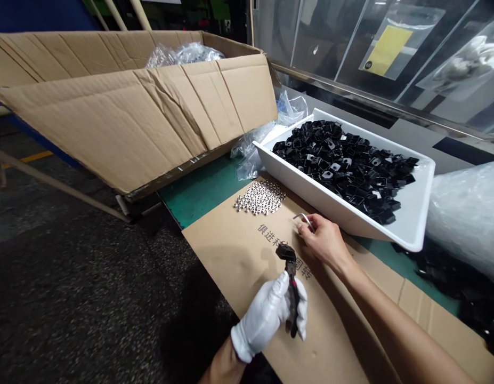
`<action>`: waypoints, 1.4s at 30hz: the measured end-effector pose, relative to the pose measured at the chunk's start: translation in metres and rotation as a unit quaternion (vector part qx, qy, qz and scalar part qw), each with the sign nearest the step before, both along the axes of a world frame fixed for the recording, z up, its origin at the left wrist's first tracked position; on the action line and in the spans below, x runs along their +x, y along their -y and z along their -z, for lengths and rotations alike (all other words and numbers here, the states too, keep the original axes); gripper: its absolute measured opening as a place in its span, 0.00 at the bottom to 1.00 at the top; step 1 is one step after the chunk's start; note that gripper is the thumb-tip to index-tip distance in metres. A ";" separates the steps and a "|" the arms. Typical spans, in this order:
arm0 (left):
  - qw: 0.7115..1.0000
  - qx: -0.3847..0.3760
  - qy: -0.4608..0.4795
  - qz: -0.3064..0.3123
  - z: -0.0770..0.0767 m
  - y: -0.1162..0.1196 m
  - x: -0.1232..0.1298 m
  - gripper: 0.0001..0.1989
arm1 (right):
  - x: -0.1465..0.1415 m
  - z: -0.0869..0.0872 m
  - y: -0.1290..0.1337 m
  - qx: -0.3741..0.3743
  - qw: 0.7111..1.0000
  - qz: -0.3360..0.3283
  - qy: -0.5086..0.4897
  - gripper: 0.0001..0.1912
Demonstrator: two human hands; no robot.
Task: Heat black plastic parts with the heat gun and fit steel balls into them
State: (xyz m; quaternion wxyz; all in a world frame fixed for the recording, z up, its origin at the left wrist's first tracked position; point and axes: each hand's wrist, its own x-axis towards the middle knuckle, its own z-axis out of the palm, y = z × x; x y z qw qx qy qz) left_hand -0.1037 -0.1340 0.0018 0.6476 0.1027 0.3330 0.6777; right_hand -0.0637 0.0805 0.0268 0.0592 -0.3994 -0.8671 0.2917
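Observation:
My left hand (266,312), in a white glove, is closed around a pair of pliers (295,304) with dark handles. The pliers' jaws grip a small black part (285,252) above the cardboard sheet (226,256). Bare and to the right, my right hand (324,240) pinches a bent metal hex key (304,218), its short arm pointing left. Beyond the hands lies a pile of small shiny metal pieces (260,197) on the cardboard. How the right fingertips hold the key is partly hidden.
A white tray (424,213) heaped with black parts (342,160) stands behind my right hand. At the left, a large open cardboard box (151,122) holds clear plastic. A wrapped bundle (470,213) sits at the right, and the green table (202,189) ends at the left.

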 end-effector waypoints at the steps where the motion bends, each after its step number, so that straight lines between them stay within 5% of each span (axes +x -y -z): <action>1: 1.000 -0.001 -0.001 0.000 0.000 0.000 0.000 0.30 | 0.000 0.001 0.000 -0.001 1.000 -0.003 0.009 0.13; 11: 1.000 0.012 -0.002 -0.007 -0.001 -0.001 0.000 0.28 | 0.014 0.003 0.003 0.038 0.998 -0.040 0.023 0.13; 33: 1.000 0.011 0.001 -0.027 -0.005 -0.003 0.000 0.29 | -0.069 0.027 -0.008 0.103 0.989 -0.046 -0.098 0.15; 37: 1.000 0.002 0.002 -0.030 -0.006 -0.004 0.000 0.29 | -0.053 0.030 -0.005 0.111 0.982 -0.045 -0.145 0.16; 42: 0.999 -0.014 -0.029 -0.023 -0.005 0.001 0.002 0.30 | 0.011 0.024 0.012 0.127 0.969 -0.035 -0.207 0.16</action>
